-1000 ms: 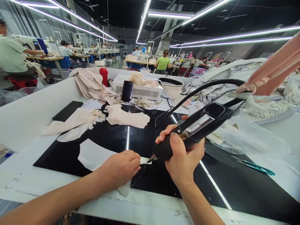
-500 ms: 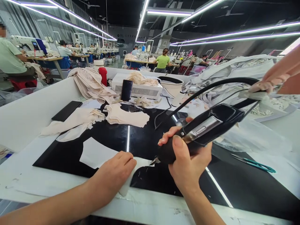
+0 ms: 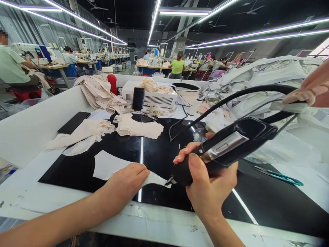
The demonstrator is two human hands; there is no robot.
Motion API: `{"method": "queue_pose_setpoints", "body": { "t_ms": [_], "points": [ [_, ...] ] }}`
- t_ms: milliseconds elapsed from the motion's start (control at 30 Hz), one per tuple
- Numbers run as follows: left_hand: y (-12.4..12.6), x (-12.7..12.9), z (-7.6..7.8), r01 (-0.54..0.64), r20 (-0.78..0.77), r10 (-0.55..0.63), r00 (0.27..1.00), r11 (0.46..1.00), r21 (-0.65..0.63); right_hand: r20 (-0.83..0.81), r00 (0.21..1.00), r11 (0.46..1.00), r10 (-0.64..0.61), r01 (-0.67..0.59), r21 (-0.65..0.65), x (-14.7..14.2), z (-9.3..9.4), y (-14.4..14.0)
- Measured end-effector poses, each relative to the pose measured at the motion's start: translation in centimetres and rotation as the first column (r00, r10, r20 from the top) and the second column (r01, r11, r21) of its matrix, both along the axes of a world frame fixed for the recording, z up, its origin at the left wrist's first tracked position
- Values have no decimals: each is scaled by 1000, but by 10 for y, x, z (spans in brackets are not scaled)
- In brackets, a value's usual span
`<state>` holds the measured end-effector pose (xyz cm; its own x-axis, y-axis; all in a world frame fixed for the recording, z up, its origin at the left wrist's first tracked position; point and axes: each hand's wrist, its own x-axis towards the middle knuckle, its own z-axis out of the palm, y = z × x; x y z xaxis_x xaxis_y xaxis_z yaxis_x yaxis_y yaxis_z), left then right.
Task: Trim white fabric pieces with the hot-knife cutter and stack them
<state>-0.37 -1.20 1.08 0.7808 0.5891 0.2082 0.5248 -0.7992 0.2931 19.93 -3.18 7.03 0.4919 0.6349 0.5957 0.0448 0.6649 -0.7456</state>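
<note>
- The black glass worktop [image 3: 159,154] fills the centre of the frame.
- A black handheld cutter [image 3: 226,145] sits right of centre, its tip on the sheet's edge.
- The white fabric sheet [image 3: 108,164] lies flat at lower centre.
- The right hand [image 3: 208,185] is wrapped around the cutter.
- The left hand [image 3: 125,183] presses flat, fingers together, on the sheet.
- Teal scissors [image 3: 280,176] lie at lower right.

Light: bright ceiling strips [image 3: 154,20] from 12 o'clock.
Glare: streak on black tabletop [image 3: 141,154].
Distortion: wide-angle stretching at edges.
</note>
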Motion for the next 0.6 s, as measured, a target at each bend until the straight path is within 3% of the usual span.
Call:
{"method": "queue_pose_setpoints", "body": {
  "t_ms": [367,600],
  "points": [
    [-1,6,4,-46,-92,46,995,999,-2,20,1000,1000,-17,17,-6,-3,-2,-4],
    [-4,11,1,-52,-164,75,984,989,142,12,1000,1000,8,-8,-1,-6,-2,-6]
  ]
}}
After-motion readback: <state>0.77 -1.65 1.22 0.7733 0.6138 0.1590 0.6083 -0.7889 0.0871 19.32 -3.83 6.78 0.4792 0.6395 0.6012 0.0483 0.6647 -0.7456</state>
